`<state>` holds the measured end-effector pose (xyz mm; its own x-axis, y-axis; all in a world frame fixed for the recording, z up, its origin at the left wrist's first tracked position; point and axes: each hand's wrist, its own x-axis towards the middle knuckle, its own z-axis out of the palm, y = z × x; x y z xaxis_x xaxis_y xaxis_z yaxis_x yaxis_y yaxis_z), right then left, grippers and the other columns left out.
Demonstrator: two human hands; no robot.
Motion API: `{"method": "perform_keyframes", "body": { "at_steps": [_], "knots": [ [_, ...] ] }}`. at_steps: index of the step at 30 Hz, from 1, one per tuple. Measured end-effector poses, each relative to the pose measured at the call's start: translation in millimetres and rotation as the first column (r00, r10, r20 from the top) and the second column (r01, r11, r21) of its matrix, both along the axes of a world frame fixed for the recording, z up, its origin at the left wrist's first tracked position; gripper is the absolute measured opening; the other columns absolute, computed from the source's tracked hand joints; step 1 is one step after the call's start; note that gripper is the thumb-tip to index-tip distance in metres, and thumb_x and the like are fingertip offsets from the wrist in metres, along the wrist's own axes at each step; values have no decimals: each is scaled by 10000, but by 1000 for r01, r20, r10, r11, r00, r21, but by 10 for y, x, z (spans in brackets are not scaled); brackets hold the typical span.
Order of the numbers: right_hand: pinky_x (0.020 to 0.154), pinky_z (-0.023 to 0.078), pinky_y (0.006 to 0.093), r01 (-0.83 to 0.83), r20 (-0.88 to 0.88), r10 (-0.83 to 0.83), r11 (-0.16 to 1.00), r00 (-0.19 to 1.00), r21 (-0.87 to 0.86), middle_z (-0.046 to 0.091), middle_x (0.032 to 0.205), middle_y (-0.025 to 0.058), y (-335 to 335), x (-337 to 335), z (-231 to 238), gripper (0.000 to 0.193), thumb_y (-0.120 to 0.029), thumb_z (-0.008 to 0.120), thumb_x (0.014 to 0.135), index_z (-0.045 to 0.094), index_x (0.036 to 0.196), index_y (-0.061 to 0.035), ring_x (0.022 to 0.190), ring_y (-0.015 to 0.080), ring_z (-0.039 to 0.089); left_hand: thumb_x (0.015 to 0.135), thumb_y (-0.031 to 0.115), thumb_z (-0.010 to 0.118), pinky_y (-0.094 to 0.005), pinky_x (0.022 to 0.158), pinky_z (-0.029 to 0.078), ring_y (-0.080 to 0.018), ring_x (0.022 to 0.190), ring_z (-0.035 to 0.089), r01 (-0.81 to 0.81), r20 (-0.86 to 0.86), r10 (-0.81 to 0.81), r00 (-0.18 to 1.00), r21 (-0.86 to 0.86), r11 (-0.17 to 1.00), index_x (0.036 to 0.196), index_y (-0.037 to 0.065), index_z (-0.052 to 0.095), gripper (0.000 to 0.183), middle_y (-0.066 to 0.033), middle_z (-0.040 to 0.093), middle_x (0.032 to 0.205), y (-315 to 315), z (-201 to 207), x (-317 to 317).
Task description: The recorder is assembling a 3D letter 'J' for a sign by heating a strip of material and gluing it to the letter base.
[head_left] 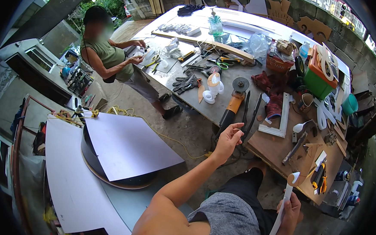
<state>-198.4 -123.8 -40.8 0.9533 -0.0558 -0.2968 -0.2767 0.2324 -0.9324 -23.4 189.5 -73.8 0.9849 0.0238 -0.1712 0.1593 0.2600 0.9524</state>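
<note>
Cluttered table [215, 110], angle grinder [234, 103], dark gloves [185, 83]

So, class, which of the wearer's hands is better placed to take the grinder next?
Probably the left hand: it looks empty and is near the grinder, while the right hand holds a white strip.

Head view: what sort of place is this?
Probably a workshop, seemingly partly open-air: an angle grinder and a dark work glove lie on a cluttered table, with a block wall behind.
</note>
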Motion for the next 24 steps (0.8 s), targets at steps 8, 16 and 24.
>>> {"method": "perform_keyframes", "body": {
  "at_steps": [8,16,24],
  "knots": [
    [502,392,218,8,23,-8,1000,1000,-12,578,655,37,-36,-19,-1,612,-429,732,933,578,1289,44,510,80,515,1038,154,573,-222,772,457,-54,807,549,16,13,-16,1000,3,1000,1389,48,555,367,1,608,1029,-24,44,33],
    [489,399,214,34,45,-32,999,998,-38,591,661,45,-63,-125,-42,586,-417,731,935,591,1280,37,513,85,526,1039,169,580,-221,772,458,-55,811,552,38,21,-37,999,-10,999,1386,44,556,369,-6,608,1034,-123,139,-22],
    [495,491,237,176,78,-171,983,982,-60,649,842,20,-59,-204,105,451,-257,701,961,607,1267,61,609,77,594,1038,139,571,-225,763,463,-62,813,559,208,74,-203,976,-70,976,1381,34,557,360,-19,605,1033,-522,397,-60]
  ]
}}
